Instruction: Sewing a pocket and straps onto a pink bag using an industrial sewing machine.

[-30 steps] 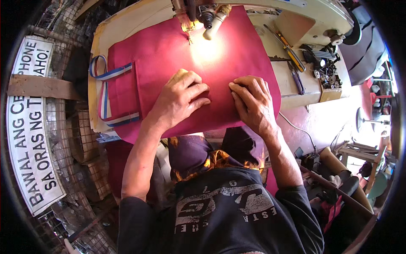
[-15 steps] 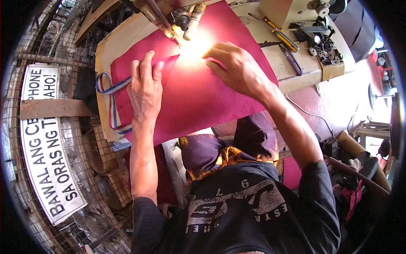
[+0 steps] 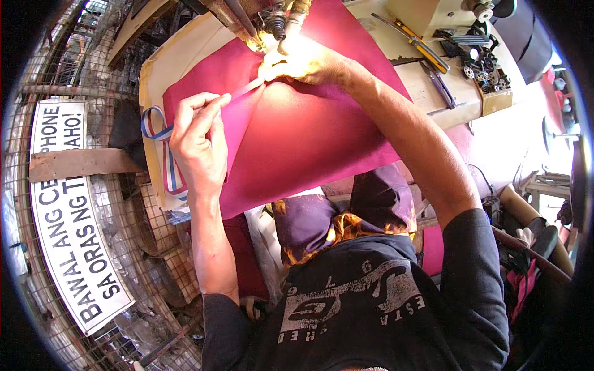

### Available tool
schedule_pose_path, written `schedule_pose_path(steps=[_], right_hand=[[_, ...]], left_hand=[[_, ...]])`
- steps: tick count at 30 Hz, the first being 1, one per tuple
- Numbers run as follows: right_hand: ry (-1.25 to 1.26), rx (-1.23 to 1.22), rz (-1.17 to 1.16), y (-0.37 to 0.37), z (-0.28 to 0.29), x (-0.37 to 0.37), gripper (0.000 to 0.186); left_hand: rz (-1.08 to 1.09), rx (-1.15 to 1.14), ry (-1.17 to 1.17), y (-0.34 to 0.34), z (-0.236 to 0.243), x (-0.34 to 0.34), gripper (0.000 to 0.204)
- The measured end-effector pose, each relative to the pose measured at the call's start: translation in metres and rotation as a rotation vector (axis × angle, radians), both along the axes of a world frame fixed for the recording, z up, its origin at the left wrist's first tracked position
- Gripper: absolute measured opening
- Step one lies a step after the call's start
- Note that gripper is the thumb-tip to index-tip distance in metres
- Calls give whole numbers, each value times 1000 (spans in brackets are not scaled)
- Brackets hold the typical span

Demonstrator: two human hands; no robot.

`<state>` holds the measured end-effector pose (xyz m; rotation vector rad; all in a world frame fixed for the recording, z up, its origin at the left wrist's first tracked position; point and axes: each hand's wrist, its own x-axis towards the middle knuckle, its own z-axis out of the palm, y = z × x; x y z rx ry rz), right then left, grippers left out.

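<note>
A magenta fabric piece (image 3: 315, 136) lies creased on the machine bed, with striped blue, white and red tape (image 3: 167, 154) along its left part. My left hand (image 3: 198, 133) is closed over the fabric's left side, pinching a thin pale strip (image 3: 246, 88) that runs toward the needle area. My right hand (image 3: 303, 62) is closed under the bright lamp, just below the sewing machine's head (image 3: 272, 21), at the strip's far end; glare hides what its fingertips grip.
At the upper right sit a screwdriver (image 3: 421, 46), purple-handled scissors (image 3: 438, 83) and a box of metal parts (image 3: 486, 77). A wire mesh (image 3: 111, 216) with a white sign (image 3: 62, 247) stands left. A brown roll (image 3: 516, 204) leans at right.
My right hand has moved up and inward to the needle area. My left hand has closed on the pale strip. The fabric has become creased.
</note>
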<state>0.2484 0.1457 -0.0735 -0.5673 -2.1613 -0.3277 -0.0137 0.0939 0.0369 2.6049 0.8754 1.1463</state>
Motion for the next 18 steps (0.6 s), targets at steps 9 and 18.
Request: schedule_pose_path(steps=[9,18], right_hand=[[-118,107,-282,-18,8,-13,27],[337,-798,-132,-42,38,-42,18]], left_hand=[[10,-37,-53,2,-5,-6,29],[20,-62,-70,3,-6,-8,30]])
